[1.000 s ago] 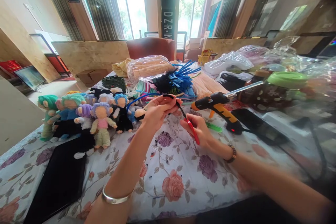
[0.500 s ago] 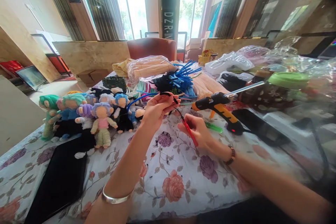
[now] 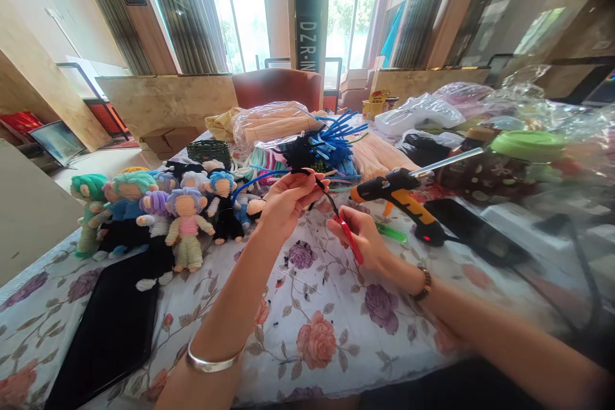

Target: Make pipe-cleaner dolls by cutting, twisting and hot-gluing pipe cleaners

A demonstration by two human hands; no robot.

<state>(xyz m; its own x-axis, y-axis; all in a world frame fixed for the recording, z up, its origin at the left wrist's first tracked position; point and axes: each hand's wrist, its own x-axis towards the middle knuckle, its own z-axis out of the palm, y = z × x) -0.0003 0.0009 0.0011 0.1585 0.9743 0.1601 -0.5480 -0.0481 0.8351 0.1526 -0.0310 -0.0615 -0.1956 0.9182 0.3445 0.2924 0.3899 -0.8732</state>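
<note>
My left hand [image 3: 288,198] is closed, pinching a short black fuzzy strip [image 3: 302,171] that looks like a chenille stem, above the middle of the table. Just right of it, my right hand [image 3: 362,237] is wrapped round red-handled scissors [image 3: 350,240]. Their thin dark blades point up and left at the black piece by my left fingertips; whether they touch it I cannot tell. Small black clippings [image 3: 275,323] lie scattered on the flowered tablecloth [image 3: 230,359] below. Behind my left hand is a bundle of blue and black chenille stems [image 3: 339,144].
Several yarn-haired dolls [image 3: 188,224] stand at left, behind a black tray-like panel [image 3: 106,327]. A yellow-and-black glue gun [image 3: 398,195] with its red light lit lies right of my hands, near a green strip [image 3: 391,232]. Plastic bags [image 3: 418,114] and a green-lidded container [image 3: 528,146] fill the back right.
The red scissors have turned slightly and their handles look wider apart. My right hand has shifted a touch; my left hand has barely moved.
</note>
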